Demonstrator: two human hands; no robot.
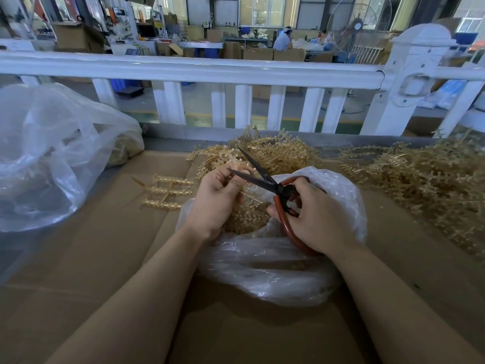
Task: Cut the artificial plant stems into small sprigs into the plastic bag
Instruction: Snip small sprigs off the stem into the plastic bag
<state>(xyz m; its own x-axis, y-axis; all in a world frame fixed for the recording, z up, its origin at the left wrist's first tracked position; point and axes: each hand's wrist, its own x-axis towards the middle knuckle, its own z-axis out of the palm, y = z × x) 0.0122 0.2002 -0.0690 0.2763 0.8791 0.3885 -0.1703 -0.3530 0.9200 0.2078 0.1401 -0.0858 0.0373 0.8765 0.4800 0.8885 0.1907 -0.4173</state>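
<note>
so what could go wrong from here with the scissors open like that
1. The open blades of the scissors lie right by the left hand, whose fingers pinch the stem; a careless close could nick them.
2. The cut sits near the far edge of the bag, so a sprig might drop onto the cardboard instead.
3. The right hand holds the handles just above the thin bag, which could snag.

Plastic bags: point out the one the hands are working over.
The small clear plastic bag under both hands, holding cut sprigs; the bigger bag sits apart at far left.
</note>
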